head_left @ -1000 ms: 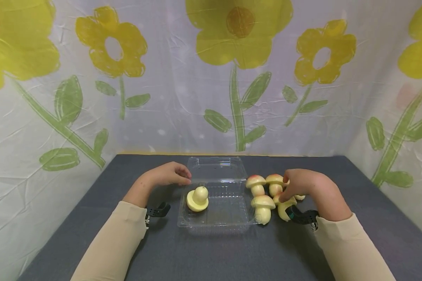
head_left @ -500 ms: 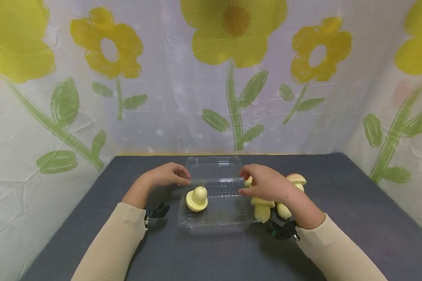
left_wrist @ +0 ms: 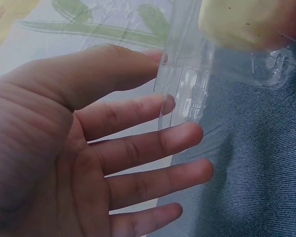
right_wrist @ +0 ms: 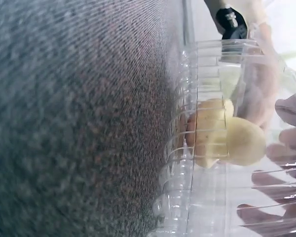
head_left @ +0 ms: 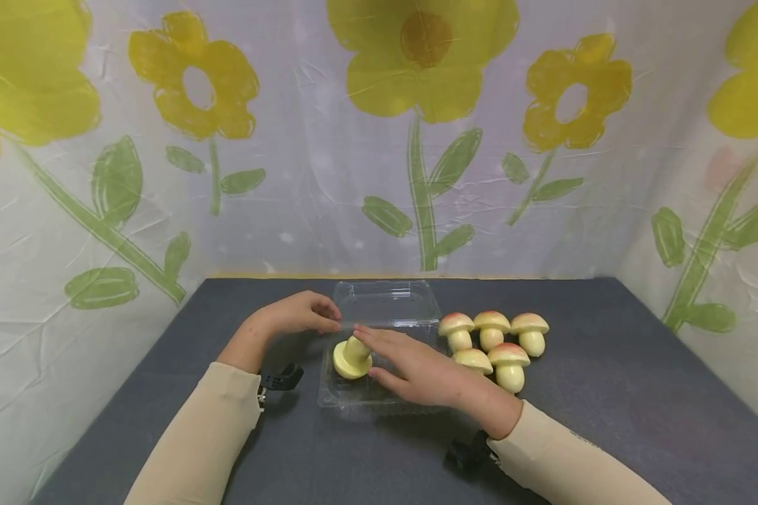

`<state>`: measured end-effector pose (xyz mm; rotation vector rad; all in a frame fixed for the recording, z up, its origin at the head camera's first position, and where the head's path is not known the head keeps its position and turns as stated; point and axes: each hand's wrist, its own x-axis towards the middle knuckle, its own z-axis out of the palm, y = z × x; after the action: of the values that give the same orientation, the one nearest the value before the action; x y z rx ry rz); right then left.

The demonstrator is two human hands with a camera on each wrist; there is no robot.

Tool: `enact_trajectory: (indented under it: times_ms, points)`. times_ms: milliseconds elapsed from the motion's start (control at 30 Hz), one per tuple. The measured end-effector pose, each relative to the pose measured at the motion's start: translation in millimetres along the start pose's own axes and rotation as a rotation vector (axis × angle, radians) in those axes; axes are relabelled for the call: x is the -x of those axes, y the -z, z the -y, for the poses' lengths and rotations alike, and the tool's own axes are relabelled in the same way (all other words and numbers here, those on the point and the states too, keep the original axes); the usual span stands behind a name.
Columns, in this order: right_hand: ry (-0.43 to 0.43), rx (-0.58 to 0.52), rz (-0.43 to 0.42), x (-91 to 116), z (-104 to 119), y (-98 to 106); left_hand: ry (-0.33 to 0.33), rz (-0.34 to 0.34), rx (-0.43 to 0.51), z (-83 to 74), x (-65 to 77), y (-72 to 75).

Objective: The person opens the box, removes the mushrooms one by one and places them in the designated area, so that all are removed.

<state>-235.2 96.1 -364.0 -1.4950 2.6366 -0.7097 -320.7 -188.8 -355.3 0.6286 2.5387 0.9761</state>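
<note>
In the head view a clear plastic clamshell box [head_left: 354, 401] lies with its lid [head_left: 385, 303] folded back. One yellow toy mushroom [head_left: 349, 362] stands stem up in its left part. My right hand [head_left: 426, 368] reaches across the box from the right, its fingers extended over the stem and partly covering it, the thumb apart. Whether they touch it I cannot tell. At the left hinge corner, the thumb and index tips of my left hand [head_left: 293, 315] are at the plastic edge. The left wrist view shows this left hand [left_wrist: 123, 143] with its fingers spread, fairly straight.
Several red-tinged toy mushrooms, among them a front one [head_left: 510, 365] and a back one [head_left: 530, 333], stand just right of the box. A dark cloth [head_left: 354, 463] covers the table. Behind hangs a flower-printed curtain [head_left: 316, 175].
My right hand has moved left, from the mushroom group past the box's right edge to the mushroom inside. The group's rightmost mushroom is uncovered again. My left hand has stayed at the hinge.
</note>
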Motion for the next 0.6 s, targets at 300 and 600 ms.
enact_trajectory:
  times_ms: [300,600]
  points:
    - [-0.043,0.208,-0.209,-0.1,-0.1,-2.2,-0.001,0.004,0.017,1.7,0.6,0.5]
    - [-0.126,0.143,-0.068,1.9,2.3,-4.1,-0.002,0.004,0.012,-0.4,0.3,-0.4]
